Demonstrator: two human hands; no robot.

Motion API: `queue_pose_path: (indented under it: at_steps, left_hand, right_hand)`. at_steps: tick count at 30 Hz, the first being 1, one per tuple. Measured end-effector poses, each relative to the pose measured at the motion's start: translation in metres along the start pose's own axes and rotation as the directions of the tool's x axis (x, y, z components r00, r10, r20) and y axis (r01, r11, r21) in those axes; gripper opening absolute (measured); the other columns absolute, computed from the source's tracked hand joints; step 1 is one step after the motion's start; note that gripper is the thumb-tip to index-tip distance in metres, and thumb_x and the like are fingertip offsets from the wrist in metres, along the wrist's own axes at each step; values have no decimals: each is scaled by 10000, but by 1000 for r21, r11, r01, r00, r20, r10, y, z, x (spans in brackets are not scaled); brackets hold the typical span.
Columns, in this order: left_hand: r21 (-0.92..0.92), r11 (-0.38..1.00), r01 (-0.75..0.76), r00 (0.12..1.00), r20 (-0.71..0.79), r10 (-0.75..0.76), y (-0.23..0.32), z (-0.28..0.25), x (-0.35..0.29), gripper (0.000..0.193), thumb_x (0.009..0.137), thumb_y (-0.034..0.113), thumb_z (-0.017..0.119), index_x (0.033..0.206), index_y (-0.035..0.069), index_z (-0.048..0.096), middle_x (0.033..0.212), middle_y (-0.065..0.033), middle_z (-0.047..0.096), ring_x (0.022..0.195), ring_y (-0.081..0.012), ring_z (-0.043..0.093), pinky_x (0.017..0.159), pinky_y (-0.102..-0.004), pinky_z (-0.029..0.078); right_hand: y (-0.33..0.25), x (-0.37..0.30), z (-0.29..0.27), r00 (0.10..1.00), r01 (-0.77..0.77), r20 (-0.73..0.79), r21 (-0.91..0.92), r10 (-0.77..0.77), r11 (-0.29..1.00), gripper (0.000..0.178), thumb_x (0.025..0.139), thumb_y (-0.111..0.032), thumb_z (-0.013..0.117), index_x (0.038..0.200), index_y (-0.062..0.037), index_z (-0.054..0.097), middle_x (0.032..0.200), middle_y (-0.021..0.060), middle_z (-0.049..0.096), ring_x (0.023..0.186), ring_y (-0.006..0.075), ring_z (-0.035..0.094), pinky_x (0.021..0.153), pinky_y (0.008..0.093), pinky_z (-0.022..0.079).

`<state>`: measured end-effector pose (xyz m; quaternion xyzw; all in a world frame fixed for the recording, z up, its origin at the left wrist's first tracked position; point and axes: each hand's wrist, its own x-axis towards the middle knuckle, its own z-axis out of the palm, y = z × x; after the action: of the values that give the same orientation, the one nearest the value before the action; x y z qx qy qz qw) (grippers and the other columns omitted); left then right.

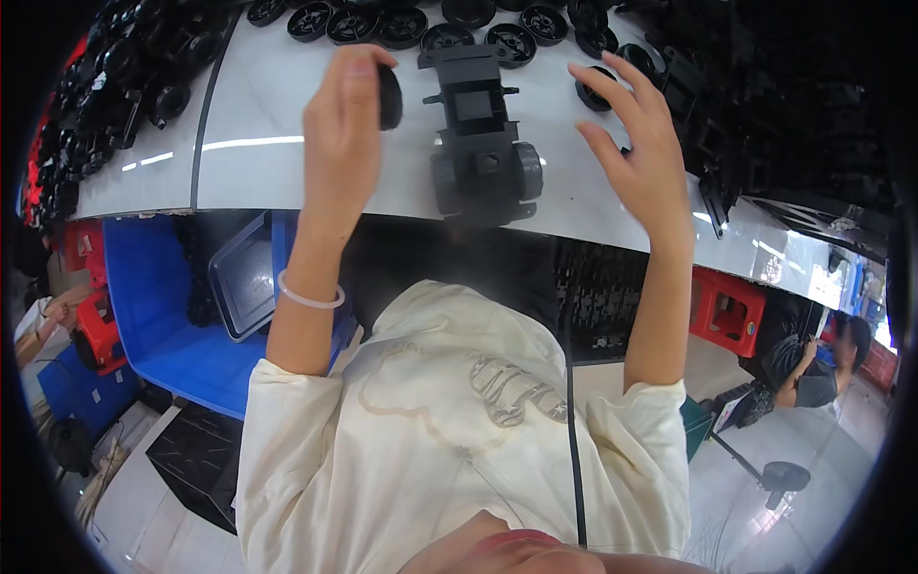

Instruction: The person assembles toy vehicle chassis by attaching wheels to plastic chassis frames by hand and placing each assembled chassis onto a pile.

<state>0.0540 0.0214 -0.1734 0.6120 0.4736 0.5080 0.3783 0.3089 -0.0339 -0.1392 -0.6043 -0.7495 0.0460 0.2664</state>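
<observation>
A black toy vehicle chassis (475, 143) lies on the white table between my hands. Two wheels sit on its near end, while the axle stubs at its far end are bare. My left hand (344, 129), to the left of the chassis, grips a black wheel (390, 99) between thumb and fingers, apart from the chassis. On the other side my right hand (643, 143) is open, its thumb and fingers spread. Close to those fingertips is another black wheel (591, 91), partly hidden by them; I see no grip on it.
Several loose black wheels (402, 29) line the table's far side. Black parts are piled at the far left (124, 86) and along the right (727, 115). Below the table's near edge, a blue bin (158, 316) stands left and a red stool (727, 314) right. Other people are at both sides.
</observation>
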Motion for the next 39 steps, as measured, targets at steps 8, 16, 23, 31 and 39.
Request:
queue_pose_path:
  at_steps: [8, 16, 23, 31, 39]
  left_hand:
    - [84, 988, 131, 990, 40, -135, 9, 3, -11, 340, 1002, 300, 426, 958, -7, 566, 684, -18, 478, 636, -94, 423, 591, -242, 372]
    - [214, 974, 77, 993, 69, -94, 5, 21, -7, 525, 1022, 455, 295, 995, 5, 563, 799, -44, 499, 724, -125, 395, 678, -243, 351]
    - [174, 984, 35, 997, 66, -48, 0, 30, -5, 514, 1027, 447, 286, 971, 13, 553, 783, -45, 476, 723, -129, 386, 673, -248, 348]
    - [266, 963, 39, 986, 144, -80, 3, 28, 5, 504, 1016, 474, 307, 959, 7, 490, 696, -109, 499, 676, -231, 488, 686, -349, 422]
    - [260, 961, 97, 982, 134, -136, -1, 32, 17, 548, 1006, 530, 277, 996, 54, 549, 710, -18, 399, 662, -119, 349, 627, -259, 334]
  right_hand:
    - [22, 14, 21, 996, -93, 5, 169, 93, 981, 301, 804, -120, 686, 1099, -175, 658, 1169, 86, 545, 1023, 232, 574, 877, 314, 475]
    - [-6, 7, 55, 862, -340, 227, 922, 453, 184, 246, 848, -164, 703, 989, -51, 536, 976, 51, 614, 852, 108, 576, 792, 234, 450]
    - [-28, 11, 49, 844, -409, 329, 906, 424, 111, 232, 919, -176, 593, 1097, -87, 476, 1107, 97, 607, 1082, 170, 563, 1014, 292, 356]
    - [-23, 4, 46, 898, -383, 300, 892, 321, 238, 452, 879, -198, 615, 1298, -145, 454, 1219, 118, 506, 1034, 177, 560, 948, 311, 410]
    - [-18, 4, 46, 916, -344, 228, 869, 329, 356, 415, 847, -167, 653, 1244, -126, 539, 1211, 86, 535, 988, 131, 556, 934, 285, 416]
